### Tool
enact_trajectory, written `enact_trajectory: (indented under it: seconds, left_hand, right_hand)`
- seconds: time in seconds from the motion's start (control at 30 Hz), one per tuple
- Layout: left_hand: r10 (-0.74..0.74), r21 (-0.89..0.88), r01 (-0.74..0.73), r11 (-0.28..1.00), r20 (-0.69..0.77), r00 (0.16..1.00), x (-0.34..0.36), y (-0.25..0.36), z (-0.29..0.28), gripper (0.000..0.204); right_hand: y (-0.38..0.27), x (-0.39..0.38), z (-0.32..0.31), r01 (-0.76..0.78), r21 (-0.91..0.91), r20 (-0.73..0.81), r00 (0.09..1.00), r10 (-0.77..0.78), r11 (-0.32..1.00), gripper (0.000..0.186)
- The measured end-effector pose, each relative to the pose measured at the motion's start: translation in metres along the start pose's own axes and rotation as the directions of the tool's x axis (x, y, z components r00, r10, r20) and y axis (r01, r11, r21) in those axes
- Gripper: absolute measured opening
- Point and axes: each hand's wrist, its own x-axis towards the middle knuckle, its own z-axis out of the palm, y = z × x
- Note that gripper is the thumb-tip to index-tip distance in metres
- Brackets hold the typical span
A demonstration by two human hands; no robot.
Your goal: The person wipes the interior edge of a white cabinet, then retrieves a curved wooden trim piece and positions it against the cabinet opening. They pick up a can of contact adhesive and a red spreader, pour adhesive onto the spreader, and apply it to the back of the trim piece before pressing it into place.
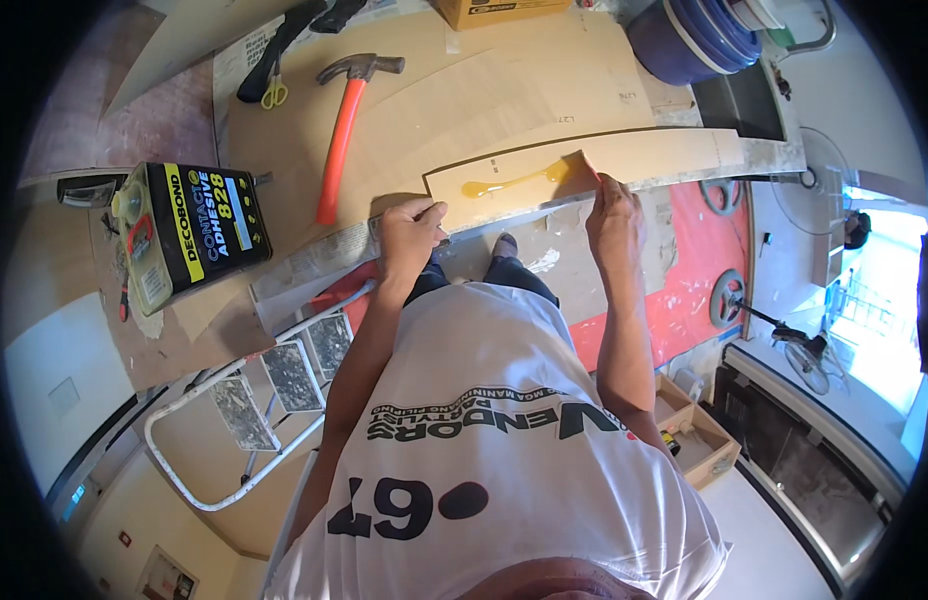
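My left hand (409,225) pinches the left end of a long, pale board strip (689,150) lying along the front edge of the board-covered bench (504,70). My right hand (614,210) grips a thin flat spreader (591,167) on the strip, where a streak of yellow glue (519,178) lies. Left of my left hand are an orange-handled claw hammer (341,140) and a large adhesive can (194,225).
Yellow scissors (274,93), a cardboard box (499,12) and a blue bucket (684,40) sit at the back. A step ladder (209,420) stands below left. A fan (804,355) and wooden box (699,440) are at right.
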Motion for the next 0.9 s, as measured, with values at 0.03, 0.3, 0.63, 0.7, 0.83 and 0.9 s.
enact_trajectory:
  seconds: [0.03, 0.3, 0.63, 0.7, 0.83, 0.9]
  left_hand:
    - [-0.009, -0.027, 0.009, 1.000, 0.005, 1.000, 0.001, -0.001, 0.001, 0.023]
    - [-0.097, -0.168, 0.104, 0.980, 0.055, 0.994, 0.006, -0.009, -0.001, 0.026]
    - [-0.025, -0.300, 0.044, 0.953, 0.066, 0.997, -0.008, -0.028, 0.005, 0.023]
    - [-0.026, -0.264, 0.047, 0.963, 0.083, 0.996, -0.008, -0.027, 0.003, 0.023]
    - [-0.109, -0.217, 0.130, 0.968, 0.106, 0.988, -0.014, -0.016, 0.002, 0.024]
    - [-0.080, -0.230, 0.103, 0.968, 0.106, 0.991, -0.014, -0.024, 0.004, 0.025]
  right_hand:
    - [-0.003, 0.000, 0.001, 0.017, -0.006, 0.001, 1.000, -0.017, 1.000, 0.024]
    - [-0.061, -0.020, 0.028, 0.182, -0.033, 0.211, 0.962, -0.171, 0.983, 0.037]
    - [-0.108, 0.002, 0.017, 0.456, 0.219, 0.170, 0.853, -0.494, 0.863, 0.038]
    - [-0.104, 0.006, 0.014, 0.453, 0.233, 0.139, 0.860, -0.491, 0.860, 0.043]
    - [-0.088, -0.017, 0.044, 0.629, 0.117, 0.117, 0.759, -0.640, 0.768, 0.045]
    - [-0.091, -0.024, 0.039, 0.620, 0.133, 0.105, 0.767, -0.633, 0.773, 0.044]
